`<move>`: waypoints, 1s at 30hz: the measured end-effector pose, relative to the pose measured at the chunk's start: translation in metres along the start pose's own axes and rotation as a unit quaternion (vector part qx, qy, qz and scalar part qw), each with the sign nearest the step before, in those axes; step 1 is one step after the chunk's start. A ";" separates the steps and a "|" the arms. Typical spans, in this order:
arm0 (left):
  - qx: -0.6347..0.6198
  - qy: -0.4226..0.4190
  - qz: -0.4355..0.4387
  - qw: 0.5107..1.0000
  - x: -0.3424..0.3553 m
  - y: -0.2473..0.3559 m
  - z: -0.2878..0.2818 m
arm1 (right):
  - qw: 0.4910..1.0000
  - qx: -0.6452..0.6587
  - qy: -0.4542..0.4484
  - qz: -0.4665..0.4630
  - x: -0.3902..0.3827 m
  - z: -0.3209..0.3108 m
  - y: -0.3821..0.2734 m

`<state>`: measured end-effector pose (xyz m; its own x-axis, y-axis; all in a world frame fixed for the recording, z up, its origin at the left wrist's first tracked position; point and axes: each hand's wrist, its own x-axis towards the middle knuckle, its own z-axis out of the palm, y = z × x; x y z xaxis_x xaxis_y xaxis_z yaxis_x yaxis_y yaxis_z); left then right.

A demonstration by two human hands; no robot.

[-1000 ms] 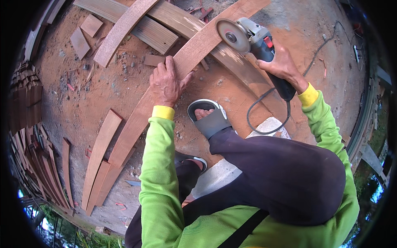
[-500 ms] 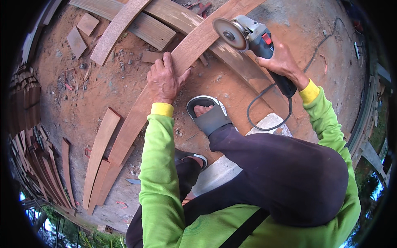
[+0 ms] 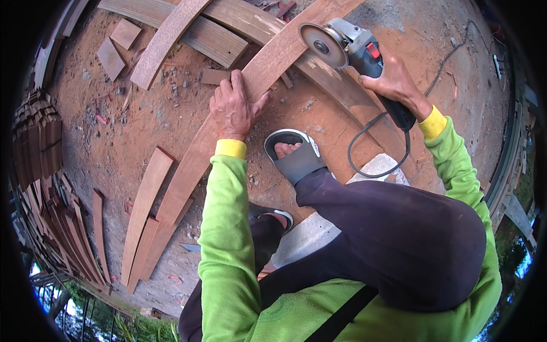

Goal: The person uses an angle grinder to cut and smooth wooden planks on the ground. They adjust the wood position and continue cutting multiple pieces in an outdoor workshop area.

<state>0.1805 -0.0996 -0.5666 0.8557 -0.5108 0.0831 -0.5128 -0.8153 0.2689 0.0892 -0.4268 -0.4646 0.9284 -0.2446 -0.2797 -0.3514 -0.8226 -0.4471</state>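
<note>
1. Your left hand (image 3: 233,111) clasps the long board (image 3: 272,64), likely to keep it still.
2. Your right hand (image 3: 394,82) wraps around the grinder (image 3: 364,56), its disc (image 3: 321,47) at the board's edge.
3. A plank (image 3: 340,88) underneath seems to prop it.

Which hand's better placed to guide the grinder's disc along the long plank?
Right, I'd judge: the right hand grips the angle grinder, and its disc sits at the edge of the long plank. The left hand is on the plank, away from the tool, seemingly better placed for steadying.
</note>
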 end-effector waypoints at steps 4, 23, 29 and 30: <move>0.000 -0.007 -0.003 1.000 0.000 0.001 -0.001 | 1.000 0.009 0.003 -0.002 -0.001 -0.001 -0.004; 0.009 -0.004 0.000 1.000 0.000 -0.001 0.000 | 1.000 -0.006 -0.004 0.001 0.002 -0.002 -0.007; 0.005 -0.006 0.000 1.000 0.001 0.000 0.001 | 1.000 -0.009 -0.001 -0.004 0.002 -0.002 -0.004; 0.006 -0.009 -0.002 1.000 0.001 0.000 0.001 | 1.000 -0.007 0.000 -0.006 0.002 -0.002 -0.004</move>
<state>0.1812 -0.1003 -0.5680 0.8564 -0.5122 0.0654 -0.5103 -0.8203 0.2582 0.0925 -0.4247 -0.4620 0.9327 -0.2338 -0.2746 -0.3379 -0.8326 -0.4388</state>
